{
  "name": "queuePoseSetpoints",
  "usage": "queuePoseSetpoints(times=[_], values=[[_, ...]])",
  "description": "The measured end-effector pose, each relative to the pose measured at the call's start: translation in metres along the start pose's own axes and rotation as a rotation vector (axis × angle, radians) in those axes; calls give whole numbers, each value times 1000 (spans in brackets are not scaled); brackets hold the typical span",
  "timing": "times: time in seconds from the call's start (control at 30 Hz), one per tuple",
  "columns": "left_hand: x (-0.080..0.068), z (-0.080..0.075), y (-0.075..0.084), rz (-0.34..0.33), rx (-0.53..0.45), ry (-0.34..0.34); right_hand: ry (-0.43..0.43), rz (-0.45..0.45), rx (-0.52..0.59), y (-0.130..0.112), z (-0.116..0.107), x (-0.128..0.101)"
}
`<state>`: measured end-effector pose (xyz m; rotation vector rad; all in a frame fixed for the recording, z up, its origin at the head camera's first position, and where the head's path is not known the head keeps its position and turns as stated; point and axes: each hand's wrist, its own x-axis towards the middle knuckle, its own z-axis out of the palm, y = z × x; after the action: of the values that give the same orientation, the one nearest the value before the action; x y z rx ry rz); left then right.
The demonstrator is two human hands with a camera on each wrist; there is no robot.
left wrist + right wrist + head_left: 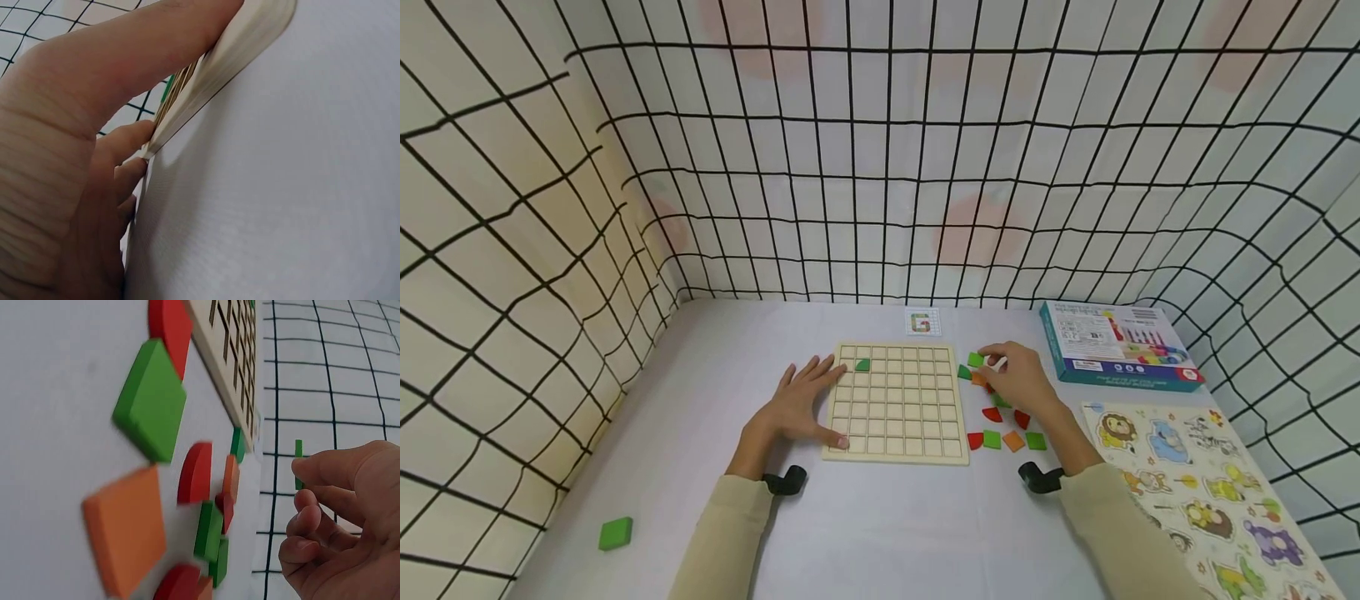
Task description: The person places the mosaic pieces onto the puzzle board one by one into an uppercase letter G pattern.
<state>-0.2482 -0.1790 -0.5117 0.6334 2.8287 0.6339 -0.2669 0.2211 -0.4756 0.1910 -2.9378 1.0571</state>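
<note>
A pale wooden grid board (897, 403) lies on the table with one dark green piece (862, 365) in its upper left part. My left hand (797, 408) is spread along the board's left side, its thumb resting on the near corner and a fingertip at the upper left edge. Over the loose pieces right of the board, my right hand (1018, 379) pinches a small green tile (299, 449) between thumb and index finger, raised from the table. Below it lie red curved pieces (196, 473), green tiles (151, 403) and orange tiles (125, 528).
A small pattern card (922, 322) lies behind the board. At the back right is a boxed game (1123, 346), with an animal sticker sheet (1206, 500) in front of it. One green block (616, 533) sits far left. Black netting (887, 150) surrounds the table.
</note>
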Motion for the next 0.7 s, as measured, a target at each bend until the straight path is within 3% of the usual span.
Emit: queuePoseSetpoints(times=[0.7], values=[[1,-2,-3,15,-41,-4,-112,-154,104,-58,58,27]])
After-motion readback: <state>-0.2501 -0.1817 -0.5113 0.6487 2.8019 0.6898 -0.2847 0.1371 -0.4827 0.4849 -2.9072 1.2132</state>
